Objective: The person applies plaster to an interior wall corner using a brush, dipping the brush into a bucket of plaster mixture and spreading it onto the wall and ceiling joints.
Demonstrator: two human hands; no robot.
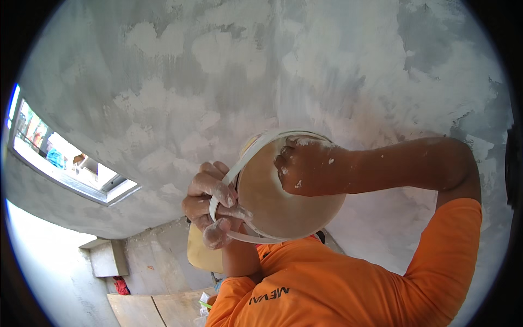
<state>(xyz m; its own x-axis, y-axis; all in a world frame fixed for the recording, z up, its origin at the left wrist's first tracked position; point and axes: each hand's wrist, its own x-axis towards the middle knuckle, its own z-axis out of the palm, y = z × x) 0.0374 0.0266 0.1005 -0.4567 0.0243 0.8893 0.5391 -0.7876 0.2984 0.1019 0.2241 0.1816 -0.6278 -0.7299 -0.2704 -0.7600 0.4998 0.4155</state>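
Observation:
In front of my chest is a round, shallow-looking container (261, 191) with a beige inside, perhaps a bucket seen from above. A white band (238, 170) loops around its left side and lower edge. My left hand (212, 201) is closed around this band, thumb below and fingers above, at the container's left rim. Over the container's upper right part is my right hand (308, 166), its fingers curled in; whatever they hold is hidden. Both hands carry whitish smears.
A grey wall (218, 71) with patchy pale coating fills the upper view. At the left is a window opening (65, 158) with a light frame. Lower left show a boxy ledge (109, 259), a red cloth (121, 285), tan boards (136, 310) and a yellowish object (202, 253).

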